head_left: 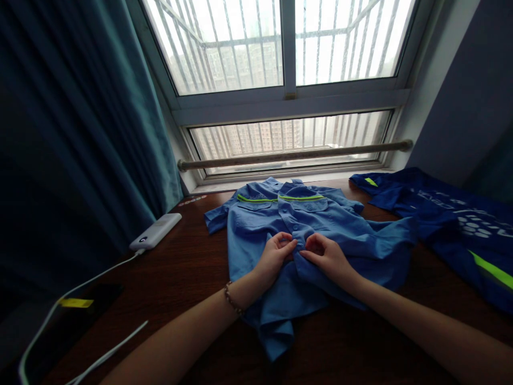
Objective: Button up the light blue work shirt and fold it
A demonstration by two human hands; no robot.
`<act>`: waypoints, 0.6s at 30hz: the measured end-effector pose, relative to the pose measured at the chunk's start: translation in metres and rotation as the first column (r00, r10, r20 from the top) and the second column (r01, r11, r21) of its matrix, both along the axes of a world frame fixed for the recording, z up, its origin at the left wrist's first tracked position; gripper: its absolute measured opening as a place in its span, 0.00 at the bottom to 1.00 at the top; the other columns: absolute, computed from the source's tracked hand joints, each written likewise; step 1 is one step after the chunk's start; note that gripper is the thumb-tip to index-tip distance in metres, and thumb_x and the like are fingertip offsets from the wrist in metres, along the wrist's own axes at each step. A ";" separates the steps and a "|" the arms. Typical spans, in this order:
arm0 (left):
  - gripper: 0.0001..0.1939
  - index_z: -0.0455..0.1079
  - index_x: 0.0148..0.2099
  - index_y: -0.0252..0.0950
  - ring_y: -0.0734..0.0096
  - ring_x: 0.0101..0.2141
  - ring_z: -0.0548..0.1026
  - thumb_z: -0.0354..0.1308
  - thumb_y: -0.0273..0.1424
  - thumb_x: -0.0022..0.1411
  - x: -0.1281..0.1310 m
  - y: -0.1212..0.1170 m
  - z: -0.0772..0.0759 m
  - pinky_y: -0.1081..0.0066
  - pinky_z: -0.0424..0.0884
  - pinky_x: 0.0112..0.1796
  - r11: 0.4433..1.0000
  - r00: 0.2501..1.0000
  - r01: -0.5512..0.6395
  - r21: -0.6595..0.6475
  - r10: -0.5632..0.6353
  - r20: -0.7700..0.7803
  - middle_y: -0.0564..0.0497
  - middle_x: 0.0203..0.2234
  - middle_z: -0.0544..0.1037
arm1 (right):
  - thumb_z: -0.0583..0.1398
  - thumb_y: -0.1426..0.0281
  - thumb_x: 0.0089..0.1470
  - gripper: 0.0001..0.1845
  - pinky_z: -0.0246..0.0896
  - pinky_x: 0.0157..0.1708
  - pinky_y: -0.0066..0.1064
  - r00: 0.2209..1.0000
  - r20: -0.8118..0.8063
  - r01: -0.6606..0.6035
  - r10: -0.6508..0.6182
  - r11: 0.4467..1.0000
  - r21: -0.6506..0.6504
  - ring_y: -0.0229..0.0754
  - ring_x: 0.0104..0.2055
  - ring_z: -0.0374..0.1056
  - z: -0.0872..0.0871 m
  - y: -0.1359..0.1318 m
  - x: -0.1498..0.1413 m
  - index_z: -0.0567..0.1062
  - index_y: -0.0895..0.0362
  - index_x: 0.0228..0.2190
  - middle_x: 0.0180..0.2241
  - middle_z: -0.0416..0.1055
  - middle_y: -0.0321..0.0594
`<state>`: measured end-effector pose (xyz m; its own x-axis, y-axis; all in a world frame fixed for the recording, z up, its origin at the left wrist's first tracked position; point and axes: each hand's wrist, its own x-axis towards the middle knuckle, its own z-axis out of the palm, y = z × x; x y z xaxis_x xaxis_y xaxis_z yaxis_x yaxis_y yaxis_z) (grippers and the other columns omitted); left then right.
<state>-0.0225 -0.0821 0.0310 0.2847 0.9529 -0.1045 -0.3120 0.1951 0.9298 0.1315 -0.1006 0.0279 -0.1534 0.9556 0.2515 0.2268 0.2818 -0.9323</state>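
A light blue short-sleeved shirt (256,219) lies front up on the dark wooden table (188,278), its collar toward the window. Yellow-green strips cross its chest above the pocket flaps, and buttons run down the middle placket. My left hand (276,254), with a beaded bracelet at the wrist, pinches the placket's edge below the chest. Close beside it on the right, my right hand (326,259) pinches the cloth of the same placket. Whatever lies right between the fingertips is too small to make out. Below the hands the hem is rumpled, with one corner pointing toward me.
A darker blue garment (436,214) with white print and yellow-green strips lies at the right. On the left are a white power bank (156,231), a white cable (96,275) and a yellow tag (77,303). Behind stand a curtain (100,107) and a barred window (240,48).
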 end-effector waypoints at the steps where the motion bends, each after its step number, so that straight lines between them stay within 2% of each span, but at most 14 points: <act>1: 0.20 0.61 0.34 0.34 0.78 0.19 0.69 0.66 0.35 0.42 0.000 0.000 -0.001 0.78 0.64 0.23 1.000 1.000 0.001 -0.007 -0.001 0.008 0.56 0.19 0.70 | 0.62 0.65 0.43 0.11 0.58 0.27 0.28 1.000 -0.008 -0.008 0.008 1.000 -0.007 0.36 0.27 0.62 0.000 0.000 0.000 0.66 0.58 0.26 0.24 0.64 0.33; 5: 0.19 0.61 0.34 0.34 0.80 0.19 0.69 0.65 0.35 0.43 0.000 0.001 -0.003 0.79 0.64 0.23 1.000 1.000 0.008 -0.013 -0.008 0.009 0.57 0.18 0.70 | 0.62 0.63 0.42 0.13 0.57 0.27 0.28 0.998 -0.053 -0.023 0.020 0.999 -0.045 0.36 0.26 0.61 -0.003 0.002 -0.002 0.66 0.58 0.25 0.23 0.64 0.33; 11: 0.17 0.62 0.35 0.34 0.80 0.21 0.70 0.65 0.33 0.45 0.000 -0.001 0.001 0.79 0.65 0.25 1.000 0.999 0.009 -0.028 -0.010 -0.036 0.57 0.19 0.70 | 0.61 0.59 0.44 0.15 0.55 0.25 0.27 0.993 -0.117 0.013 -0.028 0.992 -0.123 0.35 0.24 0.59 -0.008 0.005 -0.001 0.66 0.58 0.25 0.22 0.63 0.33; 18: 0.21 0.61 0.35 0.34 0.80 0.21 0.70 0.67 0.30 0.40 0.001 -0.002 0.003 0.79 0.65 0.24 0.997 0.999 0.007 -0.077 -0.011 -0.048 0.56 0.21 0.70 | 0.62 0.59 0.41 0.16 0.57 0.26 0.28 0.995 -0.099 0.018 -0.030 0.992 -0.121 0.36 0.26 0.61 -0.010 0.006 -0.001 0.65 0.58 0.25 0.22 0.63 0.33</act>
